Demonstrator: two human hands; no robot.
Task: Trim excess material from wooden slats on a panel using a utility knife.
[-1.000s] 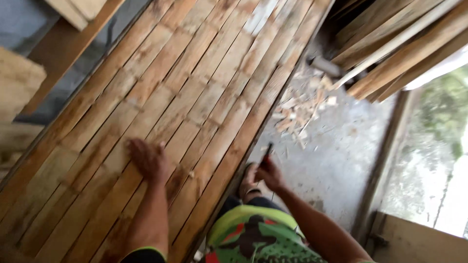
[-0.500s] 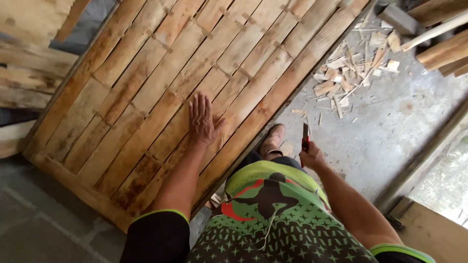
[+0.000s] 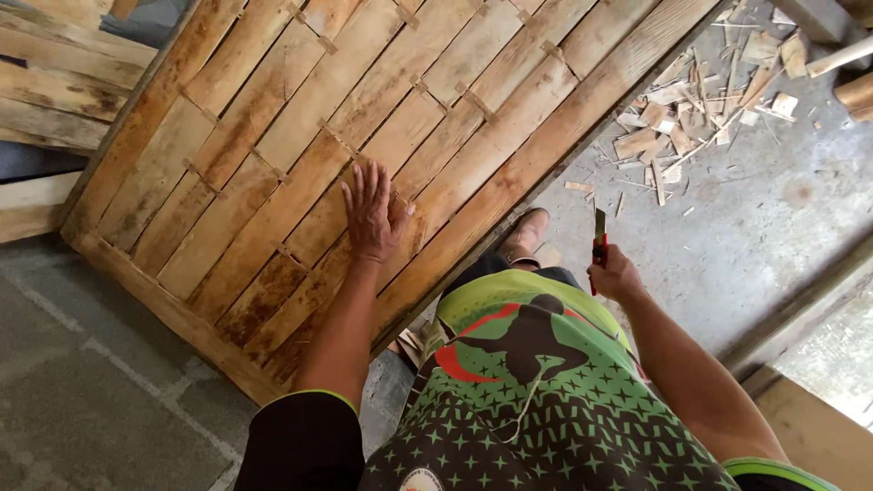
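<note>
A large panel of flat bamboo slats in a wooden frame lies on the concrete floor. My left hand rests flat on the slats near the panel's right edge, fingers spread. My right hand hangs beside my hip, closed around a small knife with a red handle, its blade pointing up. My shoe stands on the floor against the panel's frame.
Wood chips and offcuts litter the floor at the upper right. Rough planks lie at the far left. A timber beam runs along the right, with round poles at the top right corner.
The view has shifted toward the panel's near corner. My left hand stays flat on the slats. My right hand still holds the knife, now a little higher.
</note>
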